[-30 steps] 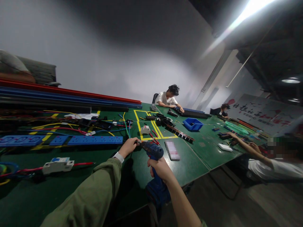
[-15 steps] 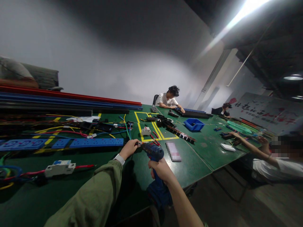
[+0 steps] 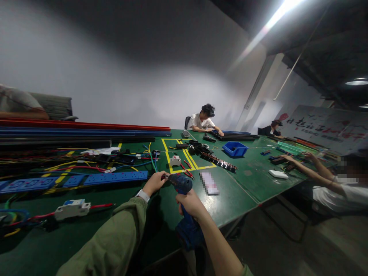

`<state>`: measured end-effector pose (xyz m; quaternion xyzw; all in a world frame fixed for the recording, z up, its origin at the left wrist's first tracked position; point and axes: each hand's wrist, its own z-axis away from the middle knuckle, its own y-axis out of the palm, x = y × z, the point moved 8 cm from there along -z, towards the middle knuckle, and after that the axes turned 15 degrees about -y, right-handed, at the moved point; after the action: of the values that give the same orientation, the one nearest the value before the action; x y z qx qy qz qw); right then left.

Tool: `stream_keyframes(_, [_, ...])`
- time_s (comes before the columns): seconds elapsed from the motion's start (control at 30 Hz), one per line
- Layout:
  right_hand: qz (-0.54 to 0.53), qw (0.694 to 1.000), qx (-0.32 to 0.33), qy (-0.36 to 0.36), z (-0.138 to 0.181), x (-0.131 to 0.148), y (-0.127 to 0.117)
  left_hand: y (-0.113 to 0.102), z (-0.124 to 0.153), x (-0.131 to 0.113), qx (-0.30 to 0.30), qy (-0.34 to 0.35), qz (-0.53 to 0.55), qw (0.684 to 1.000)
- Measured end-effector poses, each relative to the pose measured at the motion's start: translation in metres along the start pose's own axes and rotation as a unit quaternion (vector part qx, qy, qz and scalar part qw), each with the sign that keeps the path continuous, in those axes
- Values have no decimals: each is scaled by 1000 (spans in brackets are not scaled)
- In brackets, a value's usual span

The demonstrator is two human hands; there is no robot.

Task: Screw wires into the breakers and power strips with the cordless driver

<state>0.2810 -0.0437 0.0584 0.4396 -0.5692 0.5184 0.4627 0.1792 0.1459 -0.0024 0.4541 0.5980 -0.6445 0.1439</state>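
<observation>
- Blue drill (image 3: 181, 183) above the near part of the table (image 3: 232, 195), gripped by the fingers of the right hand (image 3: 192, 203).
- Left hand (image 3: 155, 183): fingers bent beside its tip; grip unclear.
- Banner (image 3: 316, 124): black and red characters, too blurred to read.

Count, from where I stand. Drill (image 3: 181, 183): one. Worker's hands: two, left hand (image 3: 155, 183) and right hand (image 3: 190, 203). White wristband (image 3: 143, 196): one. Pale breakers (image 3: 72, 209): two. Blue bin (image 3: 237, 153): one. Blurred slab, phone-like (image 3: 209, 183): one. Flat white box (image 3: 278, 174): one. Green basket (image 3: 289, 151): one. Other people (image 3: 198, 121): four. Wires (image 3: 99, 168): many, too tangled to count. Dark rails opposite (image 3: 237, 137): several, stacked, exact number unclear.
</observation>
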Motion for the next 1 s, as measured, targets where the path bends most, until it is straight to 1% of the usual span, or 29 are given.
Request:
stream_keyframes(0.2, [0,1000,18,16,7,16,2,-2,7,-7,-20,-4,-39,999])
stream_keyframes(0.37, [-4,1000,18,3,13,30,3,5,2,0,-14,2,-56,998])
stream_keyframes(0.5, [5,1000,18,10,12,23,3,9,-2,8,-10,-9,-68,998])
stream_keyframes(0.7, [12,1000,9,-13,4,9,3,13,-3,13,-4,-6,-66,998])
stream_keyframes(0.87, [9,1000,-1,-6,6,6,2,13,-1,8,2,4,-60,998])
stream_keyframes(1.0, [13,1000,-3,-13,6,7,2,11,2,1,-2,11,-66,998])
